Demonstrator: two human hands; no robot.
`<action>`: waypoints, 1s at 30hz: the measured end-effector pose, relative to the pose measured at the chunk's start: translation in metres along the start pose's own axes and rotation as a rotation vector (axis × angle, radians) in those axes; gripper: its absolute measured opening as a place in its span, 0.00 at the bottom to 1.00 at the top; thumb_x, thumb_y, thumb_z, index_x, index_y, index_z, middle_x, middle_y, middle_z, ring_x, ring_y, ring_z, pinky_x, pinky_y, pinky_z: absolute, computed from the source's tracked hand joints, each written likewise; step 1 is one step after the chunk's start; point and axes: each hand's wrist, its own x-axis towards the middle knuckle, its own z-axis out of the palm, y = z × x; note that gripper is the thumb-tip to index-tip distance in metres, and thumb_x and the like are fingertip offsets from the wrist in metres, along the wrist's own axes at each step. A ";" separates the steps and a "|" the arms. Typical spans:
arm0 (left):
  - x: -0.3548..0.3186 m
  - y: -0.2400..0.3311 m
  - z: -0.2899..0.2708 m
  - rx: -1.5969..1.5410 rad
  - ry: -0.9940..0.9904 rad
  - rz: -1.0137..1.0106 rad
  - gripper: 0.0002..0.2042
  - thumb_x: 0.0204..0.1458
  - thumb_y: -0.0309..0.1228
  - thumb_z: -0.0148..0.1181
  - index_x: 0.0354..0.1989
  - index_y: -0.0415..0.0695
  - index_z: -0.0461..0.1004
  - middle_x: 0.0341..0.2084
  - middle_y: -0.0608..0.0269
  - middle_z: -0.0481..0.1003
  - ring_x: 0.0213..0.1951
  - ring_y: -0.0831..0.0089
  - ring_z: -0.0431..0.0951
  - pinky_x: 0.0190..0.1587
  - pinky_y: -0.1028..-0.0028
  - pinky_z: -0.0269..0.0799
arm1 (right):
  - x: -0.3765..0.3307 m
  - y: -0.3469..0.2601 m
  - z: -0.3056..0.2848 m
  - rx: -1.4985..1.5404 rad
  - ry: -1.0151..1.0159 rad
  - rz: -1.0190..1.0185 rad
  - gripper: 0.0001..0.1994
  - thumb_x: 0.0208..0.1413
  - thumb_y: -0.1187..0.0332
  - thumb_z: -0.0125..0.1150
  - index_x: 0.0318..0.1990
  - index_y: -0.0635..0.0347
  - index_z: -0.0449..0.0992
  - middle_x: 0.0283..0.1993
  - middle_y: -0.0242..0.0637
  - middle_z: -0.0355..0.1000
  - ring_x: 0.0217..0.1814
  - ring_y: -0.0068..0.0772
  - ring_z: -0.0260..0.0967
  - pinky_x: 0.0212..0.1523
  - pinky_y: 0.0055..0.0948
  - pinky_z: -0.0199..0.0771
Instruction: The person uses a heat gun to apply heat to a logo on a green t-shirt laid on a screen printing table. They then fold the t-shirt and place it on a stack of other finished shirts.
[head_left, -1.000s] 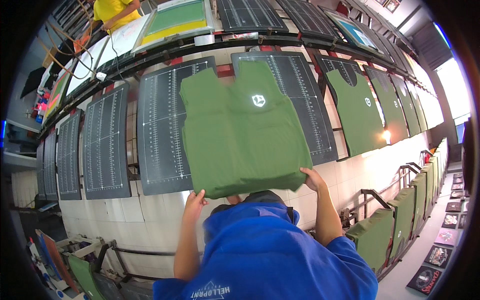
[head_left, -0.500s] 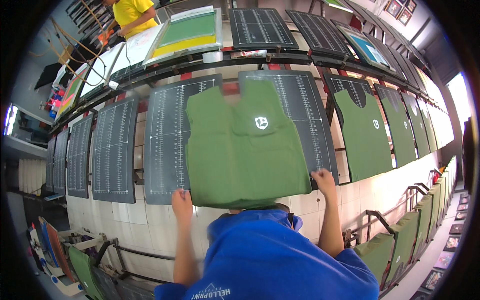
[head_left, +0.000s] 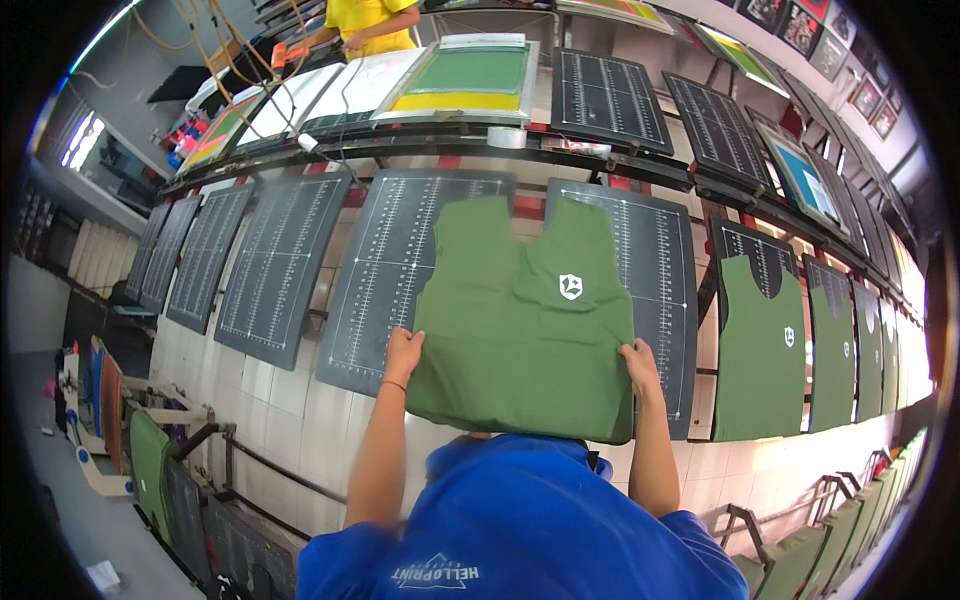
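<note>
A green shirt panel (head_left: 500,340) with a neck notch at its top and a white shield emblem (head_left: 570,287) is spread in front of me. It spans two dark, ruled printing boards, the left board (head_left: 365,270) and the right board (head_left: 665,290), covering parts of both. On the panel's left side edge, my left hand (head_left: 404,355) is closed, pinching the fabric. My right hand (head_left: 638,362) pinches the opposite side edge at about the same height. Creases run across the cloth between the hands, and its lower edge hangs near my blue shirt.
More ruled boards (head_left: 280,270) line the left. Boards carrying similar green panels (head_left: 760,350) continue rightward. Behind a dark rail (head_left: 440,145) lie framed screens (head_left: 460,85), and a co-worker in yellow (head_left: 370,25) stands there. Below right, green panels (head_left: 790,560) sit on another rack.
Both hands have moved from near the panel's lower corners to higher on its side edges. More creases show in the cloth. The whole view has shifted, so the scene sits further right and lower.
</note>
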 end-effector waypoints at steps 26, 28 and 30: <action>-0.275 -0.040 -0.269 -1.117 0.456 0.328 0.13 0.62 0.34 0.55 0.44 0.35 0.75 0.37 0.65 0.78 0.41 0.77 0.75 0.49 0.74 0.68 | -0.081 -0.254 0.123 0.446 -0.851 -0.529 0.25 0.54 0.57 0.66 0.51 0.67 0.69 0.47 0.41 0.73 0.41 0.32 0.70 0.48 0.31 0.67; -0.308 -0.078 -0.300 -1.115 0.555 0.354 0.11 0.62 0.32 0.53 0.44 0.36 0.75 0.39 0.65 0.78 0.43 0.78 0.74 0.50 0.76 0.67 | -0.090 -0.272 0.186 0.276 -0.854 -0.638 0.26 0.53 0.56 0.67 0.51 0.68 0.69 0.46 0.41 0.73 0.41 0.32 0.71 0.49 0.31 0.67; -0.335 -0.119 -0.318 -1.102 0.721 0.311 0.11 0.62 0.32 0.54 0.44 0.36 0.75 0.39 0.65 0.78 0.42 0.79 0.73 0.49 0.76 0.67 | -0.097 -0.299 0.247 0.107 -1.122 -0.700 0.18 0.59 0.60 0.62 0.48 0.65 0.71 0.43 0.38 0.74 0.45 0.35 0.72 0.55 0.35 0.66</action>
